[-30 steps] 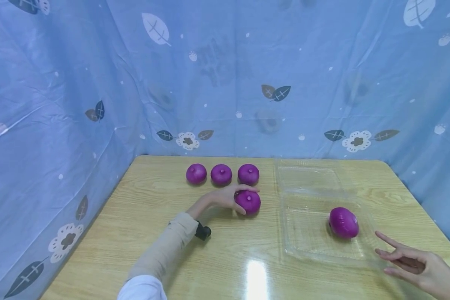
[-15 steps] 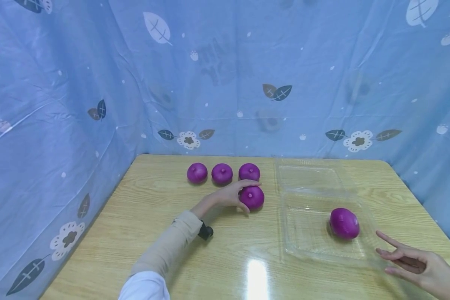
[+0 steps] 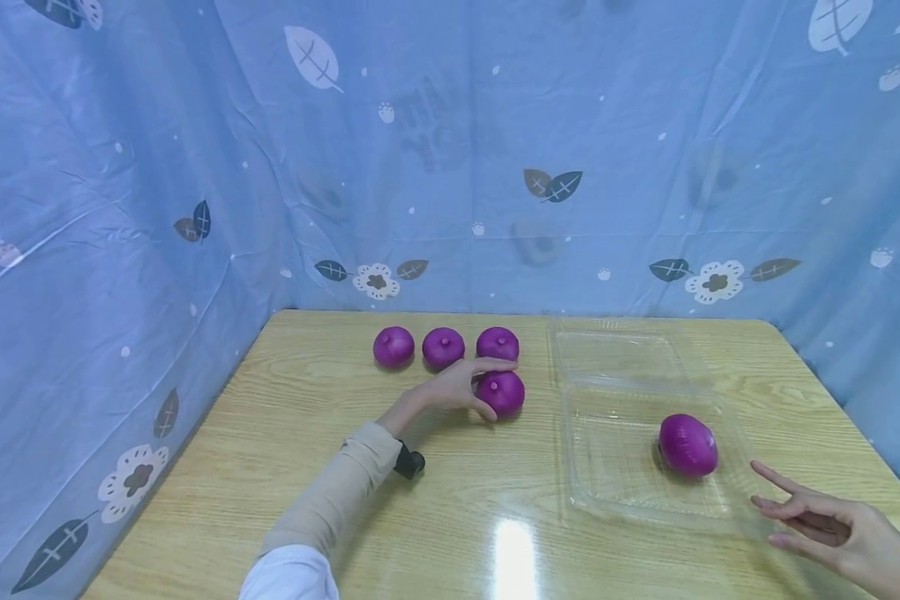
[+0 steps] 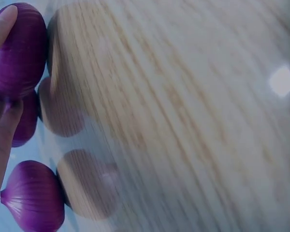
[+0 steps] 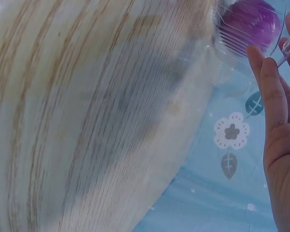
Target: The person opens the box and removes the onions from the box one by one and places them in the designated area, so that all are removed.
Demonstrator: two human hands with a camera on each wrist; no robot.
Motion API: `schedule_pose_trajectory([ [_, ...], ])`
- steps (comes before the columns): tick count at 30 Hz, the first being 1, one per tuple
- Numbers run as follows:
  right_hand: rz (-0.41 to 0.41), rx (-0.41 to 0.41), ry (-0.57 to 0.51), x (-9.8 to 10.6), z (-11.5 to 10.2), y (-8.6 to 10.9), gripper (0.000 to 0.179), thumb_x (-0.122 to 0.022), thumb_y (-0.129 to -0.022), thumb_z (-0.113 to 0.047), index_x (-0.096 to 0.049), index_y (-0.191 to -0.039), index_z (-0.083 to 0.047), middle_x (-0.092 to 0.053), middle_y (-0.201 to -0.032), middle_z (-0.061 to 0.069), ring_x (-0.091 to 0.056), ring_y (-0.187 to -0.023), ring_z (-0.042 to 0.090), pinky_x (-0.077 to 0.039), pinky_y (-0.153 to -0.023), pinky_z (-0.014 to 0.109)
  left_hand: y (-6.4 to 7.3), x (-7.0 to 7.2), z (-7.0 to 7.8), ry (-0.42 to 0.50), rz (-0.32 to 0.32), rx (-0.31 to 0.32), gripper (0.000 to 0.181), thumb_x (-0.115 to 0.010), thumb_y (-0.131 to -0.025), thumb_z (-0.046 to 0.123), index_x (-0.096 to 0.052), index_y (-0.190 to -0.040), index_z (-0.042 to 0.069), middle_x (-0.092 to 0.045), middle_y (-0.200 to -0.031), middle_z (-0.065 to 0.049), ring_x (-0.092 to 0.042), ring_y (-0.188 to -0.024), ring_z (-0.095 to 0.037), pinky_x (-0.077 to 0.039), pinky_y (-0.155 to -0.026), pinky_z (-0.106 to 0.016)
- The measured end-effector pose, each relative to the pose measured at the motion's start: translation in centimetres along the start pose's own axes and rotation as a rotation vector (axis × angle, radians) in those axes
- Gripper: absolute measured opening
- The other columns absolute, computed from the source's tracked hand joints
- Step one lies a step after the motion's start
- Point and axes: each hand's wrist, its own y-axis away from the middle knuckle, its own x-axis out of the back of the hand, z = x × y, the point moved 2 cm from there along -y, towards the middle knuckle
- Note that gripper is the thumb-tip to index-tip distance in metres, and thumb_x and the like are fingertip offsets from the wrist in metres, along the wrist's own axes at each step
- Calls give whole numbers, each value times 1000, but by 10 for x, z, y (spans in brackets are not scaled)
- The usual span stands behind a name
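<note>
My left hand (image 3: 457, 387) holds a purple onion (image 3: 502, 394) from its left side, with the thumb on the near side and fingers on the far side. In the left wrist view this onion (image 4: 19, 53) shows between thumb and fingers. Three more onions stand in a row behind: left (image 3: 393, 347), middle (image 3: 443, 347) and right (image 3: 497, 344). A clear plastic clamshell box (image 3: 588, 502) lies open on the right, with one onion (image 3: 687, 446) on its side in the near half. My right hand (image 3: 832, 529), fingers spread and loosely bent, is at the box's right rim.
The box's clear lid half (image 3: 618, 354) lies flat toward the back. A wooden table (image 3: 450, 533) carries everything. Blue patterned cloth (image 3: 450, 167) hangs behind and at both sides. A black device (image 3: 408, 461) is on my left wrist.
My left hand and its onion have shifted slightly away from me, toward the back row, with a small sway to the right and back. The right hand and box have stayed put.
</note>
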Motion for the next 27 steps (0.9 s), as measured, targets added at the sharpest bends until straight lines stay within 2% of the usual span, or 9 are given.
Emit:
schedule_pose_trajectory([
  [5, 4, -17, 5, 0, -1, 0, 31, -59, -77, 26, -66, -96, 3, -40, -140, -28, -60, -104, -2, -56, -69, 17, 0, 4, 3, 6, 7, -27, 80, -83, -72, 6, -43, -142, 4, -42, -148, -5, -34, -138, -19, -28, -113, -27],
  [8, 5, -24, 14, 0, -1, 0, 30, -60, -77, 25, -66, -96, 3, -39, -139, -29, -60, -103, -3, -55, -69, 16, 0, 6, 5, -13, 49, -27, 74, -81, -75, 9, -46, -141, 5, -44, -146, -5, -37, -136, -19, -30, -112, -26],
  [12, 13, -15, 46, -1, -2, -1, 30, -61, -76, 25, -66, -96, 3, -40, -140, -28, -60, -103, -3, -55, -69, 16, 2, 8, 11, -15, 189, -62, 58, -75, -82, 13, -53, -135, 4, -52, -140, -6, -47, -129, -18, -39, -106, -27],
  [16, 30, -37, 91, -3, -3, 0, 28, -63, -76, 23, -66, -94, 2, -41, -137, -30, -61, -101, -4, -55, -67, 15, 5, 3, 28, 79, 349, -125, 42, -71, -85, 8, -60, -125, -4, -61, -126, -17, -57, -119, -27, -47, -100, -37],
  [19, 45, -58, 117, -3, -4, 0, 27, -64, -76, 21, -66, -93, 0, -41, -135, -32, -61, -98, -6, -55, -66, 14, 7, -7, 43, 130, 418, -154, 36, -71, -85, 5, -63, -119, -5, -64, -119, -20, -61, -111, -31, -50, -95, -41],
  [23, 58, -61, 140, -3, -4, 1, 27, -66, -76, 20, -67, -91, -1, -42, -133, -32, -61, -97, -6, -54, -65, 14, 7, -25, 65, 184, 442, -146, 32, -69, -86, 1, -65, -117, -5, -65, -119, -18, -62, -109, -31, -51, -93, -42],
  [25, 59, -54, 144, -3, -4, 1, 28, -66, -75, 20, -67, -91, -2, -42, -133, -32, -61, -97, -6, -54, -65, 14, 7, -34, 79, 246, 424, -125, 30, -67, -87, -1, -64, -116, -8, -64, -120, -20, -61, -110, -33, -51, -94, -41],
  [27, 58, -49, 145, -2, -4, 1, 28, -66, -75, 20, -67, -92, -2, -42, -134, -32, -61, -97, -6, -55, -65, 14, 7, -43, 94, 353, 391, -96, 29, -64, -88, -4, -62, -116, -11, -62, -121, -23, -59, -112, -36, -52, -93, -36],
])
